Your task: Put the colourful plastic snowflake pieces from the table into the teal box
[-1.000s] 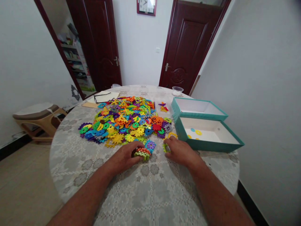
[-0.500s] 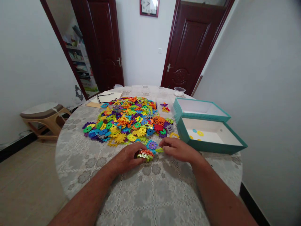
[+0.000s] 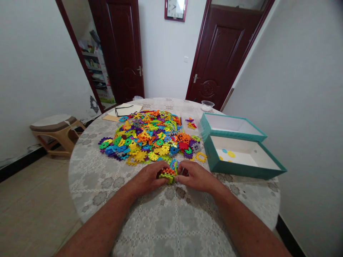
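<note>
**Two hands close in on an orange-and-lime plastic block at the pile's near edge**

The left hand [image 3: 150, 178] curls around a stacked block of toothed orange and lime-green plastic pieces [image 3: 167, 175], its thumb along the near side and its fingers behind. The right hand [image 3: 195, 176] faces it, fingers bent and almost together, thumb and forefinger closed on a thin lime-green plastic piece [image 3: 176, 169] standing upright at the block's right end.

Just beyond the hands begins the near edge of a broad heap of multicoloured plastic gears and discs [image 3: 150, 137], leaving little room forward. A yellow square plastic ring [image 3: 200, 157] lies just beyond the right hand. Farther right, an open teal cardboard box with a white inside [image 3: 249, 174] stands near that wrist; its front corner reaches the table's right edge. The widest room is toward the person, where the grey flower-patterned tablecloth [image 3: 174, 225] spreads between the forearms.
</note>
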The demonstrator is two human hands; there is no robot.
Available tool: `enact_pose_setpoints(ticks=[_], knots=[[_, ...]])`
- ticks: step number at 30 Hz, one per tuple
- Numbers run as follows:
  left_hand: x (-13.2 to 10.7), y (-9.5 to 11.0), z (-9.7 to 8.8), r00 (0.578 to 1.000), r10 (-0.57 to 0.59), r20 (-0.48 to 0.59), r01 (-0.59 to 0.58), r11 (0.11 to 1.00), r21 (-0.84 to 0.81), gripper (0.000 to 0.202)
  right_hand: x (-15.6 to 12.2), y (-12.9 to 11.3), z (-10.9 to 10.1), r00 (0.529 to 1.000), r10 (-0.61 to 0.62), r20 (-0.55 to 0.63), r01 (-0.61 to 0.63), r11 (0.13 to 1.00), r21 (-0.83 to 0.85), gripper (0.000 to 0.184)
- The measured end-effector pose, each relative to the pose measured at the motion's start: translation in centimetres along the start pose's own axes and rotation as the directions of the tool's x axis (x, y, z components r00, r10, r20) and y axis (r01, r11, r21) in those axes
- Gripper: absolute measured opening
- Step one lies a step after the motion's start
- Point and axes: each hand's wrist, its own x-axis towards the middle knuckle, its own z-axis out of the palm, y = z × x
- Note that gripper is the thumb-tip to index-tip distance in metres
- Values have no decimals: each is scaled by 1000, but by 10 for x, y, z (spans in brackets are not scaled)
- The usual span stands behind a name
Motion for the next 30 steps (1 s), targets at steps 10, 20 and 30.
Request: enact_pose_setpoints(ticks=[10, 20, 30], knots=[[0, 5, -1, 1000, -8, -15, 8, 1000, 23, 19, 0, 2, -2, 1000, 9, 1, -9, 1000, 14, 8], [0, 6, -1, 1000, -12, -16, 12, 1000, 13, 24, -3, 3, 3, 999, -29, 34, 31, 998, -55, 60], [-1, 6, -1, 999, -26, -20, 26, 1000, 17, 21, -1, 3, -6, 996, -87, -26, 83, 989, -123, 50]])
